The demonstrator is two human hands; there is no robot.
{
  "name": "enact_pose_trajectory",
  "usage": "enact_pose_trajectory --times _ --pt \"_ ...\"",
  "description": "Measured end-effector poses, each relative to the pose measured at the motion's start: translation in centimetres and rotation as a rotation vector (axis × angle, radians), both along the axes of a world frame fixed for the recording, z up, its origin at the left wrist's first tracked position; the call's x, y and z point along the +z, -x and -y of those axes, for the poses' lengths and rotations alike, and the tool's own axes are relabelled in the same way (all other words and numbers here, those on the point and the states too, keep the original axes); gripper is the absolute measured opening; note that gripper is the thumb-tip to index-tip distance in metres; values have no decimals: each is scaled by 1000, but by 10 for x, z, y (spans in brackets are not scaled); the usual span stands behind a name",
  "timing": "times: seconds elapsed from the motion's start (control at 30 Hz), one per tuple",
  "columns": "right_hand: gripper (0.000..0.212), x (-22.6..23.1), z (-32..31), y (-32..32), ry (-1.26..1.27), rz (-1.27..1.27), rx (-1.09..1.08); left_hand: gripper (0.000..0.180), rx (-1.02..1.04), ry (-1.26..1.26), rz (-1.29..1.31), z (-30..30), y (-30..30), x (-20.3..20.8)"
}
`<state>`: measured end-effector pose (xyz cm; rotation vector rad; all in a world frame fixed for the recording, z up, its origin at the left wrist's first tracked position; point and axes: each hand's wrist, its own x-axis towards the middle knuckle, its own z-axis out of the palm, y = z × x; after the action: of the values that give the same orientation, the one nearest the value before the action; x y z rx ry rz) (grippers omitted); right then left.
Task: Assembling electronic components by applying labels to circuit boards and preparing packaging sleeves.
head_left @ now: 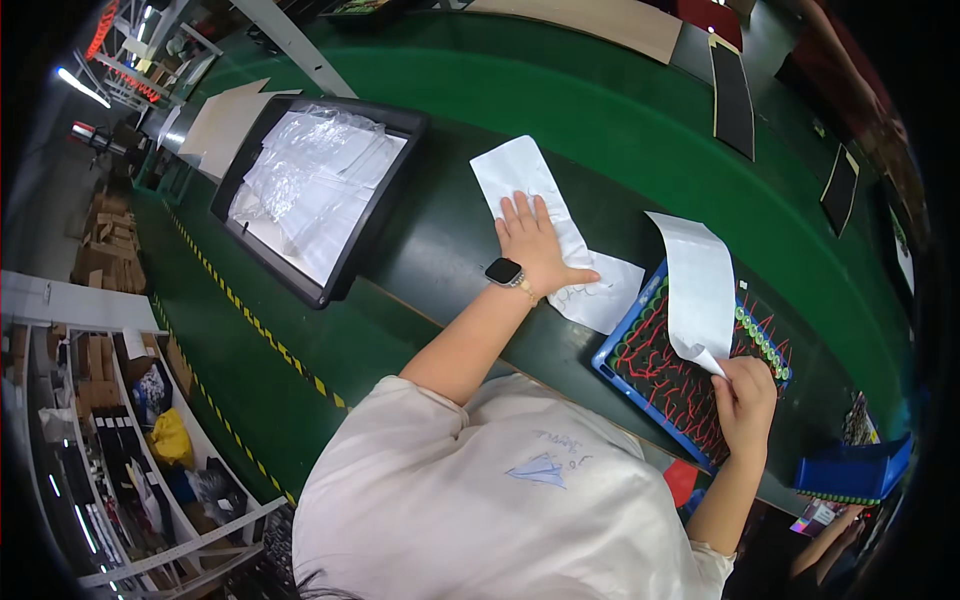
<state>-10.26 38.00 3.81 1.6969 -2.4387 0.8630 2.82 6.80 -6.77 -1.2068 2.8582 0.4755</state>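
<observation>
My left hand point(533, 247) lies flat on a long white paper sheet point(516, 166), fingers spread and thumb stretched to the right. Under the thumb, a second white paper piece point(612, 297) with faint dark marks rests on the table. My right hand point(748, 402) pinches the curled near end of a white paper strip point(697, 270). That strip extends away over a blue tray point(648, 408), hiding part of what is in it. Many thin red wires point(665, 360) and a row of green round parts point(757, 338) show in the tray.
A black tray point(345, 262) of clear plastic bags and white sheets sits to the left. Beyond the dark table point(420, 240) runs a green conveyor belt point(590, 110). Black panels point(733, 100) lie on the far side. Another person's hands point(838, 535) are near a blue bin point(855, 470) at right.
</observation>
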Motion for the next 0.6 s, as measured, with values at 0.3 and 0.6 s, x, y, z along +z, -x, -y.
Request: enact_pose_trajectory --times 0.3,0.6 --pt "19 -3 1 3 7 40 15 103 -87 243 -149 15 -15 -34" --pt "17 -2 -5 4 12 22 19 37 -177 399 -370 63 -26 -36"
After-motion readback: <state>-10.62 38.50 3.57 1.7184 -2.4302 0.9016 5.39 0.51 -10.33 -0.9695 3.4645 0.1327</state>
